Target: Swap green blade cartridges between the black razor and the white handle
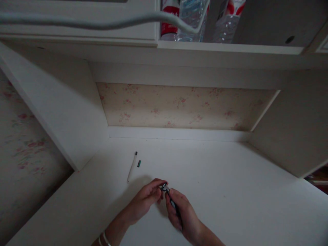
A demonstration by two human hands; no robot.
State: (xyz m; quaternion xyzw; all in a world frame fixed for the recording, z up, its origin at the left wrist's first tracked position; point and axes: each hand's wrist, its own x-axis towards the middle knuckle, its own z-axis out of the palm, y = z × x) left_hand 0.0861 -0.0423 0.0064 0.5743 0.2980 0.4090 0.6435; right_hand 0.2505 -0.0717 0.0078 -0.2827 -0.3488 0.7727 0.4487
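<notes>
Low in the middle of the frame my two hands meet just above the white surface (230, 191). My right hand (183, 213) is wrapped around a dark slender object (173, 204), fingers closed along its shaft. The fingers of my left hand (146, 201) pinch its shiny upper end. It may be a pen, though the light is too dim to be sure. Up and to the left of my hands, a white pen (131, 168) lies on the surface with a small dark cap (139, 163) just beside it, not touching. A pale bracelet (105, 239) circles my left wrist at the bottom edge. Along the top of the frame, plastic bottles (191, 17) stand on a shelf (230, 48) and a white cable (89, 24) sags across.
</notes>
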